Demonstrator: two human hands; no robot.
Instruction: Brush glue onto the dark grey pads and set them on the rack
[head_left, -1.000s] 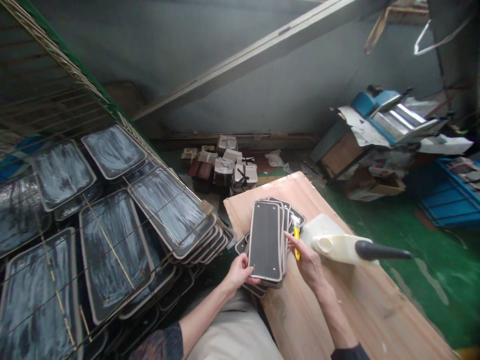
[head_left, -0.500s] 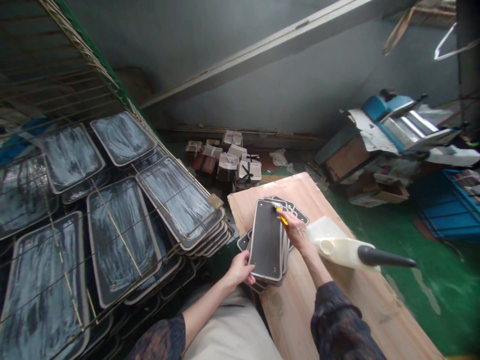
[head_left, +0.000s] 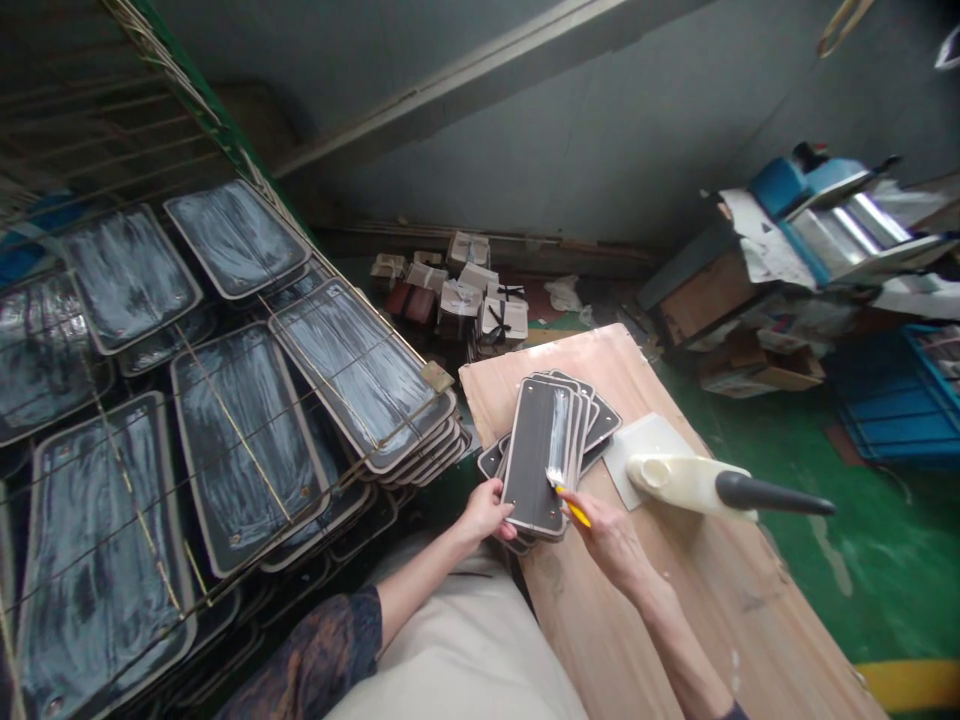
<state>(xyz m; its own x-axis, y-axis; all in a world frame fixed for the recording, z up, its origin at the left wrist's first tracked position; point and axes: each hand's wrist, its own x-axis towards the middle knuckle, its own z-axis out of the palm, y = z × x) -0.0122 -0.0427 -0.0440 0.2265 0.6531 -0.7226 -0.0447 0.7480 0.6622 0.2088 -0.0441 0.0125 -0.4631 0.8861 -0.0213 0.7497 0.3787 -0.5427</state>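
Note:
A small brush with a yellow handle [head_left: 577, 511] is in my right hand [head_left: 611, 540], its tip touching the top dark panel [head_left: 534, 450] of a stack. A wet white streak [head_left: 557, 425] runs down the right half of that panel. My left hand [head_left: 487, 512] pinches the panel's lower left edge, with the fingertips partly hidden beneath it. The panel has rounded corners, a pale border and small metal eyelets. More panels lie fanned and skewed under it on the wooden board [head_left: 600, 610]. To the right of the stack lies a cream bottle [head_left: 679, 482] with a long dark nozzle.
At my left, a wire rack [head_left: 259, 480] holds stacks of panels with white smears on top. Tied bundles [head_left: 459, 298] sit on the floor beyond the board. Farther right are a blue machine [head_left: 840, 225], a cardboard box [head_left: 761, 365] and a blue crate [head_left: 892, 410].
My right hand has drawn the brush down from the panel's top edge toward its lower part, leaving a white streak. My left hand keeps its hold on the panel's edge.

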